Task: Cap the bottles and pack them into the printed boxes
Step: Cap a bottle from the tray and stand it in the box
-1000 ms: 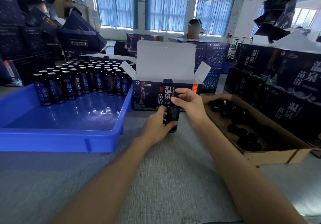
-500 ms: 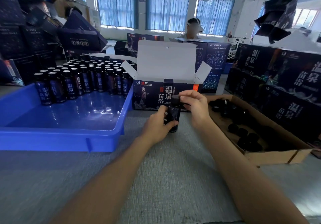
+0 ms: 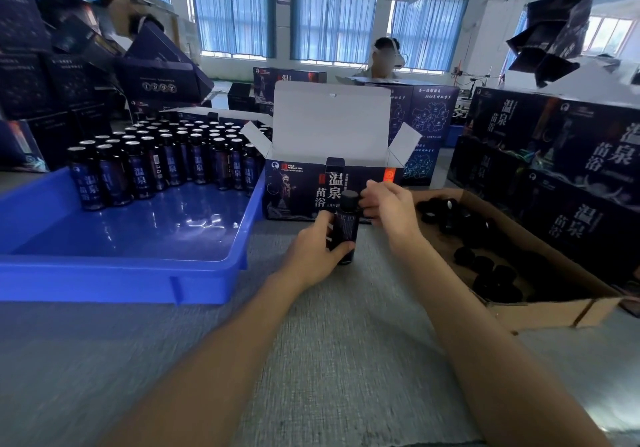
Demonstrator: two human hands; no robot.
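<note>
Near the middle of the table point(image 3: 346, 360), a bottle point(image 3: 343, 230) is held upright in the left hand point(image 3: 311, 256), whose fingers and thumb are wrapped round its lower body. At its top a black cap point(image 3: 348, 198) is pinched by the curled fingers of the right hand point(image 3: 389, 207). The capping step is judged to be in hand: the cap is seated on the neck and is probably being twisted tight. A firm last turn is called for next, and then the bottle is to be lifted over the front wall of the open box point(image 3: 298, 193) just behind it and stood inside. To the left a blue tray point(image 3: 121, 273) is seen, with the tray bottles point(image 3: 166, 166) crowded at its far end. To the right a carton point(image 3: 554, 311) of spare caps point(image 3: 491, 273) is set.

Whether the cap is fully tight cannot be told, since the thread is covered and the fingertips are blurred. The box's inside is screened by its front wall, so its fill cannot be judged. Whether the bottle's base rests on the table is uncertain. Farther off, stacked boxes point(image 3: 554, 169) and a person point(image 3: 382, 55) are made out only dimly.
</note>
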